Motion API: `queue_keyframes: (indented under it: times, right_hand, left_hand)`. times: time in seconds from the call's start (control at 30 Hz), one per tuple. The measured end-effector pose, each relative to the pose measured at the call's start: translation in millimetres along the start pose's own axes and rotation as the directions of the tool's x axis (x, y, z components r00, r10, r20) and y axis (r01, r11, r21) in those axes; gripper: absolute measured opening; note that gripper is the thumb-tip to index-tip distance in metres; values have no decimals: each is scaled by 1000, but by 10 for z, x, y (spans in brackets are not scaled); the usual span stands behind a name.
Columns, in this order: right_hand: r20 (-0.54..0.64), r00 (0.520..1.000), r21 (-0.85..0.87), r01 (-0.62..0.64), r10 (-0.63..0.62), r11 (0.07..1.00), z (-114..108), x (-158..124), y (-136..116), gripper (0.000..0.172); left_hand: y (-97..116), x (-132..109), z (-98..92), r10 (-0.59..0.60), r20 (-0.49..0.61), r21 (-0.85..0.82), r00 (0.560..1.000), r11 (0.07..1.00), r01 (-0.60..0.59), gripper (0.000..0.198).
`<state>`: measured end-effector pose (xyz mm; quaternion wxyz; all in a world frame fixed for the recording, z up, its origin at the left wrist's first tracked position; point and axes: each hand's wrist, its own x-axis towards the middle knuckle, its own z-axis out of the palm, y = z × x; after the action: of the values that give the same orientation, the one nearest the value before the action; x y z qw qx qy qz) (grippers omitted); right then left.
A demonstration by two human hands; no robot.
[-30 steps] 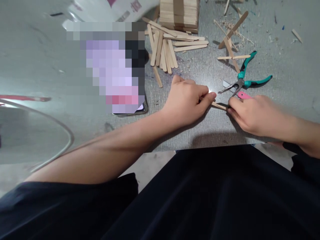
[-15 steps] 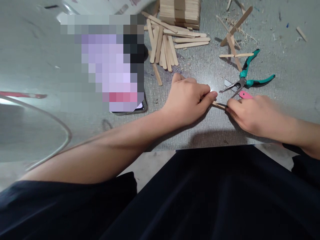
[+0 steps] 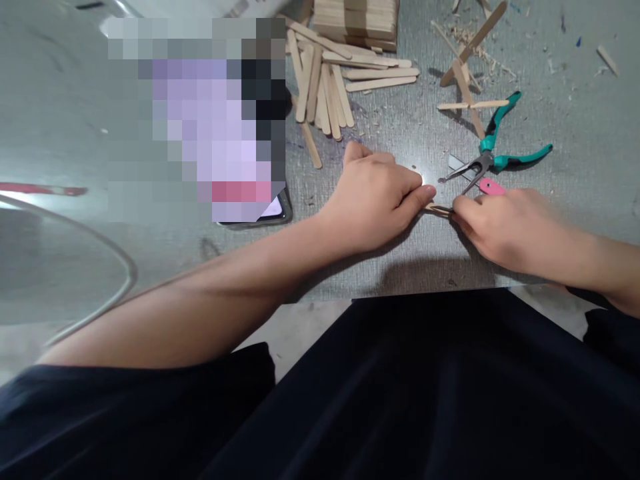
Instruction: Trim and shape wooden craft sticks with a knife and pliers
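Note:
Close to the table's front edge, my left hand [image 3: 380,197] is closed on a wooden craft stick [image 3: 429,206], pinning it low against the table. Only a short length of the stick shows between my two hands. My right hand [image 3: 493,223] is closed too, its fingers pinched around something thin and dark that lies against the stick; its kind is mostly hidden. Just beyond my right hand rest needle-nose pliers [image 3: 484,161] with teal handles, jaws apart. Under them lies a pink-handled cutter [image 3: 493,186] with a flat metal blade.
Several loose craft sticks [image 3: 327,93] lie beside a banded stack of sticks [image 3: 356,23]. Some sticks joined into a frame [image 3: 467,73] stand beyond the pliers, among wood shavings. A phone [image 3: 280,212], partly blurred out, lies left. A pale cable [image 3: 131,263] curves at far left.
The view has shifted slightly. My right fingers and the thin dark thing have moved a little along the stick towards my left hand, which keeps its hold.

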<state>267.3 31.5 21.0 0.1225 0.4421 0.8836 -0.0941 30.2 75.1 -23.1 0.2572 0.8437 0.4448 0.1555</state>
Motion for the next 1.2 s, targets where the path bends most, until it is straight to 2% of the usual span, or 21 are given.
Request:
queue_keyframes:
  times: [0.17,0.37,0.53,0.97,1.2]
  right_hand:
    - [33,999,-10,4,-4,1000,-40,-15,-8,37]
    - [41,999,-22,25,-24,999,-36,-52,11,39]
    - [37,998,-55,43,-41,998,-19,-63,13,37]
    - [127,992,-50,11,-5,999,-93,-36,-27,39]
    - [118,993,-61,6,1,998,-65,-33,-27,40]
  left_hand:
    - [9,24,-65,25,103,-10,994,1000,-24,42]
    - [-6,30,-83,53,99,-36,994,998,-49,45]
    - [-9,33,-89,35,118,-7,992,999,-34,46]
    - [89,46,-134,-30,187,58,982,998,20,46]
    - [29,33,-104,22,133,33,991,999,-27,46]
